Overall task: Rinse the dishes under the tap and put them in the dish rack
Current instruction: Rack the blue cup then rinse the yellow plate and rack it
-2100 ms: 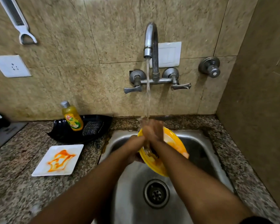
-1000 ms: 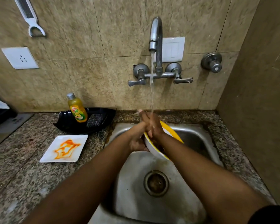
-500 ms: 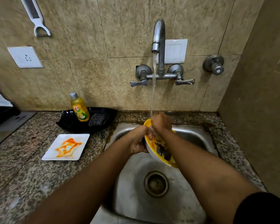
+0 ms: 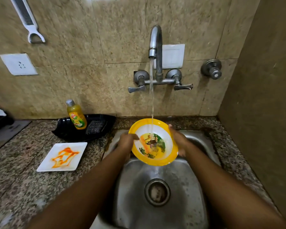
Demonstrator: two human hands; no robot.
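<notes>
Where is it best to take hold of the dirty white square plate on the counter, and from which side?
Likely the white square plate by its sauce-free near-left rim, from the front: it lies flat and the black tray crowds its far edge.

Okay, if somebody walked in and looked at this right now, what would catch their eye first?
Most likely the yellow-rimmed bowl, tilted toward the viewer over the steel sink, held by the left hand and right hand while water from the wall tap streams into it. Next, the white square plate smeared with orange sauce, on the granite counter left of the sink.
</notes>
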